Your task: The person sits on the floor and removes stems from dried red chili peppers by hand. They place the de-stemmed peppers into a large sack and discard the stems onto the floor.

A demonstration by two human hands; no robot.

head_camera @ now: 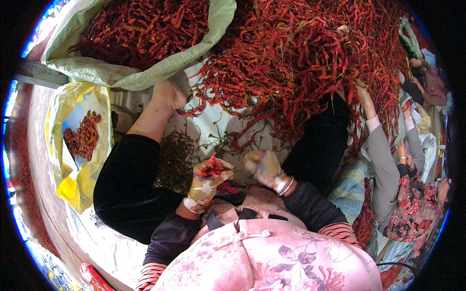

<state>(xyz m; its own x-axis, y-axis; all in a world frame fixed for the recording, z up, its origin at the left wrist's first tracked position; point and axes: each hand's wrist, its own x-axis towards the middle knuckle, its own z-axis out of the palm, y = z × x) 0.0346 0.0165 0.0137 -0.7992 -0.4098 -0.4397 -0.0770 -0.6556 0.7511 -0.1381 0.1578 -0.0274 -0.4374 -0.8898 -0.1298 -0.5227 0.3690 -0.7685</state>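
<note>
My left hand [204, 184], in a stained work glove, is closed around a small bunch of red chili peppers [213, 166]. More red peppers poke out below its fingers. Close by on the right is my right hand [263, 168], also gloved and blurred, its fingers curled; whether anything is between them cannot be made out. Beyond both hands, loose green stems [217, 140] lie scattered on a pale sheet. A darker heap of stems [176, 156] sits beside my left leg. The large pile of dried red chilies [284, 65] spreads out between and past my legs.
An open woven sack [145, 74] of chilies stands at the upper left. Below it, a yellow plastic bag [78, 189] holds a few chilies [85, 136]. On the right sit other people, one with a grey-trousered leg [380, 171] alongside the pile.
</note>
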